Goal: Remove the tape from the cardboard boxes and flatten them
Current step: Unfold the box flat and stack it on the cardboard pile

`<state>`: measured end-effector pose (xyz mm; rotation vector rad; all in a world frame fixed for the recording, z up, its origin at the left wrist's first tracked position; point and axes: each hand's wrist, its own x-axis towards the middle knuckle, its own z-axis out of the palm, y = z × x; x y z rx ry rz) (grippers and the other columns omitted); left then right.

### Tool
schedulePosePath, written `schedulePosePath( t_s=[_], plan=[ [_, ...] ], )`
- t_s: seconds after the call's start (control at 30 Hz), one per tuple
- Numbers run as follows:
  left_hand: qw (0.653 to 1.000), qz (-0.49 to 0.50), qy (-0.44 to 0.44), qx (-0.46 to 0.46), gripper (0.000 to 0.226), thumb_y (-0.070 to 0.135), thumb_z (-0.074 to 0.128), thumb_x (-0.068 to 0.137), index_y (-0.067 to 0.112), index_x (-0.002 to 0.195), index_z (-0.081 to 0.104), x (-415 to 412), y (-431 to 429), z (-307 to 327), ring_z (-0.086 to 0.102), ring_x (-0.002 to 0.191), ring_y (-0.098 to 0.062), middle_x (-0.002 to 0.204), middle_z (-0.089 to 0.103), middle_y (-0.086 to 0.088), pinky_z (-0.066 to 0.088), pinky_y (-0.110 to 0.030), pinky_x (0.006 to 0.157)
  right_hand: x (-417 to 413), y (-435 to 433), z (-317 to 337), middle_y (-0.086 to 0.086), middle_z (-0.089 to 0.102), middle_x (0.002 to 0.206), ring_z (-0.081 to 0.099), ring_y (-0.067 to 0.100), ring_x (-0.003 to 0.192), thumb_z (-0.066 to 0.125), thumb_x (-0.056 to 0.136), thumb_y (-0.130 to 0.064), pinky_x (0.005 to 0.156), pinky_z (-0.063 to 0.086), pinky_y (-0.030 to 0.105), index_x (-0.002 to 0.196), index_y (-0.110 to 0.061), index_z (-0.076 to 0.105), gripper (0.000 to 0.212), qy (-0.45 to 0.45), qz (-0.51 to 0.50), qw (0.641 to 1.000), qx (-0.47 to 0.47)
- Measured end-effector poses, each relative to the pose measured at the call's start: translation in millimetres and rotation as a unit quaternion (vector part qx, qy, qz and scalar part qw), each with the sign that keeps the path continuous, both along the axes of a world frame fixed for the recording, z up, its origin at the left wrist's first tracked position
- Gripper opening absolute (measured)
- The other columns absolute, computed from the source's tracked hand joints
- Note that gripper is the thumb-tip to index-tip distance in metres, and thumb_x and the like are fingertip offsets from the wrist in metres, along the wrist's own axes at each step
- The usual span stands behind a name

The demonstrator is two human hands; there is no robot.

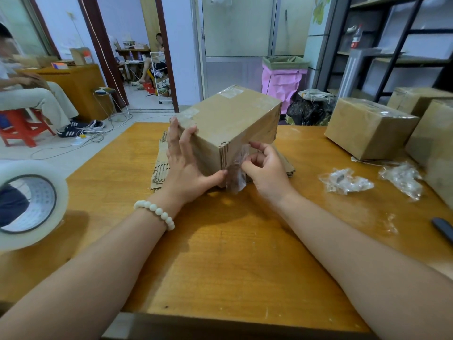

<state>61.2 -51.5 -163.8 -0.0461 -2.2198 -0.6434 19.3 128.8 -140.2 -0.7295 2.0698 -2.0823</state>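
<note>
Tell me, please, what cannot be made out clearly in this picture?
All head view.
Flattened cardboard: mostly covered by the box and left hand.
Dark object: cut off by the right edge, unidentifiable.
Tape roll: cut off by the left edge, blurred.
Tape strip: partly covered by the right hand.

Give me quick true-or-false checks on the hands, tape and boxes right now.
1. The right hand pinches a tape strip peeling off the box. True.
2. The left hand is off the box. False: it presses flat on its left side.
3. The box sits on flattened cardboard. True.
4. The tape roll lies at the table's right edge. False: left edge.
5. Crumpled tape wads lie right of the box. True.
6. No other boxes remain. False: taped boxes stand at far right.
</note>
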Motion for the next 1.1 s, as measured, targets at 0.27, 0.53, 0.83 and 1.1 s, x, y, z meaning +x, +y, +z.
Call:
schedulePosePath(
  t_s=[0.27, 0.53, 0.83, 1.1],
  plan=[
    [0.999, -0.021, -0.004, 0.030, 0.088, 0.064, 0.063, 0.063, 0.037, 0.132, 0.016, 0, -2, -1, -0.011, 0.144, -0.022, 0.157, -0.005, -0.020, 0.006, -0.043, 0.116, -2, 3, 0, 0.005, 0.048, 0.076, 0.048, 0.012, 0.065, 0.055, 0.089, -0.004, 0.059, 0.041, 0.022, 0.120, -0.019, 0.043, 0.037, 0.002, -0.020, 1.000, 0.009],
    [0.999, -0.018, 0.010, 0.033, 0.096, 0.091, 0.050, 0.061, 0.038, 0.133, 0.016, 0, 0, -1, -0.010, 0.145, -0.022, 0.155, -0.009, -0.010, 0.007, -0.049, 0.119, 7, 4, 2, -0.003, 0.054, 0.094, 0.056, 0.008, 0.087, 0.061, 0.087, -0.007, 0.078, 0.047, 0.024, 0.108, -0.017, 0.046, 0.028, 0.021, -0.010, 1.000, -0.003],
    [0.999, -0.015, 0.006, 0.028, 0.091, 0.090, 0.048, 0.064, 0.037, 0.131, 0.017, 0, 1, -1, -0.009, 0.147, -0.037, 0.156, -0.007, -0.016, 0.013, -0.063, 0.116, 10, 6, 2, 0.001, 0.053, 0.087, 0.055, 0.014, 0.080, 0.066, 0.086, -0.035, 0.070, 0.046, 0.023, 0.091, -0.020, 0.045, 0.027, 0.043, -0.019, 0.997, 0.054],
    [0.999, -0.005, 0.008, 0.040, 0.091, 0.090, 0.049, 0.063, 0.038, 0.130, 0.018, -1, 1, -1, -0.008, 0.147, -0.037, 0.152, -0.009, -0.003, 0.011, -0.061, 0.117, 9, 7, 5, -0.002, 0.045, 0.071, 0.043, 0.007, 0.060, 0.055, 0.089, -0.002, 0.053, 0.040, 0.010, 0.072, -0.019, 0.041, 0.028, 0.109, -0.058, 0.988, 0.096]
  ],
)
